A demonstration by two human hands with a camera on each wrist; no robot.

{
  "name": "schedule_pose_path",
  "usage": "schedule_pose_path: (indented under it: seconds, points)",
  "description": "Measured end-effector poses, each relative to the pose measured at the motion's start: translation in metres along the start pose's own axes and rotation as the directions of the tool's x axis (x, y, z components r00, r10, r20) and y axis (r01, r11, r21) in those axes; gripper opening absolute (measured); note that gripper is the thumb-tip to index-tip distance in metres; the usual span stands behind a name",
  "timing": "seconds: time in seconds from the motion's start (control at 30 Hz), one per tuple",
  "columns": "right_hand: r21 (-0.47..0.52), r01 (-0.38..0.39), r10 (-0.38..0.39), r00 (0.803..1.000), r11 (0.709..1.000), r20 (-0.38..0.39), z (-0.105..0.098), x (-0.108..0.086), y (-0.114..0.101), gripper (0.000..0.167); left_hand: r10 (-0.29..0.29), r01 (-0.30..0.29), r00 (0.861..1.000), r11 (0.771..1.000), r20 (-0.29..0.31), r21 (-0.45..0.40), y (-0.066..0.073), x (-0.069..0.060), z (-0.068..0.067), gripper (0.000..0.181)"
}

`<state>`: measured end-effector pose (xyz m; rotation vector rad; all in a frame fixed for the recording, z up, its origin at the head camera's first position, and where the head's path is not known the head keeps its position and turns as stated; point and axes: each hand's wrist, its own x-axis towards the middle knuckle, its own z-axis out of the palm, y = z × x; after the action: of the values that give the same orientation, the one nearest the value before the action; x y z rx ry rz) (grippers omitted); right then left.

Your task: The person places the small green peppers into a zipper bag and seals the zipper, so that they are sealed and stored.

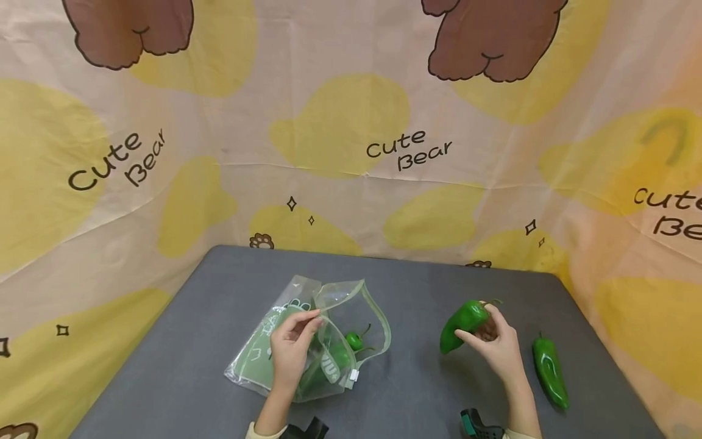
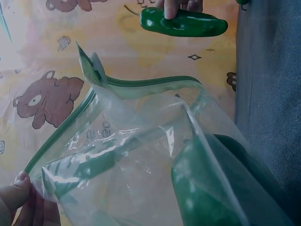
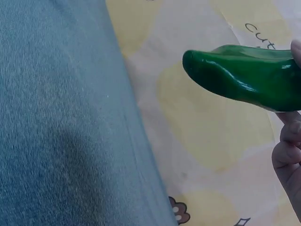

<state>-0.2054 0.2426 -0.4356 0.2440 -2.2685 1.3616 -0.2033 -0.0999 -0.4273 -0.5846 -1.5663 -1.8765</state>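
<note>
My left hand pinches the rim of a clear zip bag with green edging. Its mouth gapes toward the right, and a white slider sits on the zip. Inside lies at least one green pepper, seen partly through the plastic; the left wrist view also shows a large green pepper behind the film. My right hand holds another green pepper by its stem end, above the table and right of the bag. In the right wrist view this held pepper points its tip left.
One more green pepper lies on the grey table, right of my right hand. Behind the table hangs a cloth printed with bears and lettering. A dark wrist strap shows by my right forearm.
</note>
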Motion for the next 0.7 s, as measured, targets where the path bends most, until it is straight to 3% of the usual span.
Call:
schedule_pose_path:
  seconds: [0.17,0.3,0.43,0.7]
  points:
    - [-0.024,0.028,-0.028,1.000,0.999,0.012,0.003,0.001,-0.020,0.052,0.004,-0.004,1.000,1.000,0.003,0.015,-0.001,0.000,-0.001,0.013]
    - [0.020,0.026,-0.026,0.999,0.999,0.022,0.006,0.002,-0.036,0.051,0.015,-0.015,1.000,1.000,0.002,0.017,-0.001,0.001,-0.001,0.013]
    - [0.075,0.044,-0.047,0.998,0.996,0.030,0.010,0.001,-0.037,0.050,0.012,-0.012,1.000,1.000,-0.001,0.021,0.000,0.001,-0.002,0.014]
    - [0.046,0.123,-0.125,0.992,0.991,0.032,0.017,0.000,-0.035,0.049,0.019,-0.019,1.000,1.000,0.003,0.016,0.001,0.001,-0.002,0.015]
